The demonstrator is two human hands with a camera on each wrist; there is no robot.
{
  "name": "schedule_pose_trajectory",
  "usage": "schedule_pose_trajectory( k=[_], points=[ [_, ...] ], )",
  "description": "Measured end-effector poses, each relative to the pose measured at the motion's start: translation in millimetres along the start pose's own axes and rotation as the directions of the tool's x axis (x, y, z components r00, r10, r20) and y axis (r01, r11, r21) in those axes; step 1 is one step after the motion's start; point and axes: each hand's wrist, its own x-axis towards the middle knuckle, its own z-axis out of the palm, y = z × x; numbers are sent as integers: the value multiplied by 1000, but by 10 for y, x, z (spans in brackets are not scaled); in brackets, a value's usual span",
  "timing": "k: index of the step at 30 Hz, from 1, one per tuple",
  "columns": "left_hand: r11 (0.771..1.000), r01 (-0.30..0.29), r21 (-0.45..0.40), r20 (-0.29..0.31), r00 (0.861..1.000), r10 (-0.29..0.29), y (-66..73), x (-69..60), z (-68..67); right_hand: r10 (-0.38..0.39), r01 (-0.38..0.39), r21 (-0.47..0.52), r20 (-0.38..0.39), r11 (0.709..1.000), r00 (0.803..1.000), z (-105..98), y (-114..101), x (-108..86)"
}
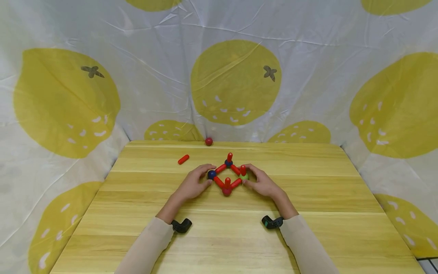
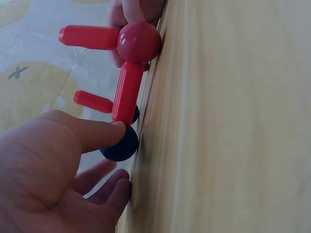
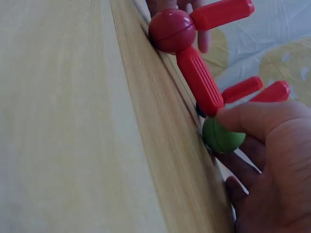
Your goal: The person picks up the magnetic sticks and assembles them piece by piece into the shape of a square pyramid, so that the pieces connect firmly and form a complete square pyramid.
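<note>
Four balls joined by red rods form a diamond flat on the table: a red ball nearest, a dark blue ball at left, another blue ball at the back and a green ball at right. Upright red rods stand on the red, back blue and green balls; none rises from the left blue one. The left hand grips the left blue ball between thumb and fingers. At the green ball, the right hand holds on with its thumb on the rod's end and fingers behind.
A loose red rod lies behind the left hand. A single red ball sits at the back edge of the wooden table, against a lemon-print cloth. Black devices are strapped at both wrists.
</note>
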Motion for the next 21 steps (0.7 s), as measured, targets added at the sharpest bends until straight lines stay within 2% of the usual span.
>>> schedule_pose_trajectory(
  k=[2,7,11,17,21],
  points=[
    [1000,15,24,22,1000,-15,-7,-6,16,-2,2,4,-16,1000,1000,0,7,-1],
    [999,32,4,13,999,-32,15,-17,54,-24,32,126,-62,991,998,-4,38,6],
    [998,59,-18,10,998,-59,48,-25,73,-12,22,210,-51,977,999,-22,47,10],
    [999,37,-10,3,999,-37,103,-27,122,-21,23,170,-14,985,1000,-52,40,32],
    [999,30,-16,16,999,-30,114,-20,145,15,-17,102,17,995,1000,-58,27,50]
  ],
)
